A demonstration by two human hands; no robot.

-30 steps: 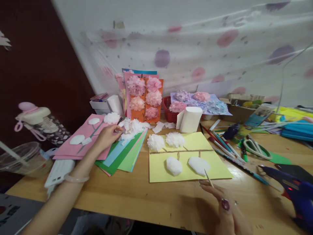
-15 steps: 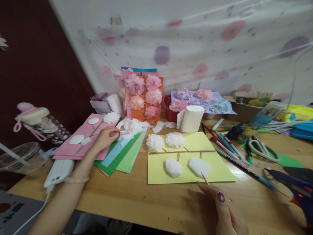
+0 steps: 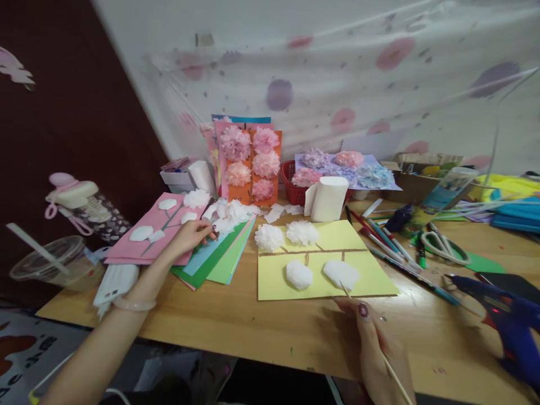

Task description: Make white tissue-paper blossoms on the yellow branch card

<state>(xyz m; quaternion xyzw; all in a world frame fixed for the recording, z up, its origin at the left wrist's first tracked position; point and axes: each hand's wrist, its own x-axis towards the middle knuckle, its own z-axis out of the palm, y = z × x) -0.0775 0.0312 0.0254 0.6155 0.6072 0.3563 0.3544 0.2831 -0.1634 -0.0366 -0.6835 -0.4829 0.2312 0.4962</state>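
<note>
Thin and pale, a wooden stick [image 3: 394,374] is pinched in my right hand [image 3: 375,343]; its tip is at the lower edge of a flat white pad [image 3: 341,274]. That pad is on a yellow card [image 3: 278,289] with painted brown branches, beside a second white pad [image 3: 299,275]. Two fluffy white paper flowers [image 3: 302,232] cover the card's upper part. My left hand [image 3: 192,237] is over the coloured paper sheets [image 3: 225,259], fingers bent together beside a heap of white tissue paper pieces [image 3: 232,211]. Whatever its fingertips hold cannot be made out.
Pink card [image 3: 126,254], a bottle [image 3: 90,205] and a plastic cup [image 3: 59,261] occupy the left. A white paper stack [image 3: 328,199] stands behind the yellow card. Pens, scissors [image 3: 442,247] and a glue gun [image 3: 502,315] with a lit red light lie right.
My left hand has shifted right from the pink card toward the tissue heap, uncovering another white piece on the card. My right hand keeps the stick at the pad. The camera view has shifted slightly.
</note>
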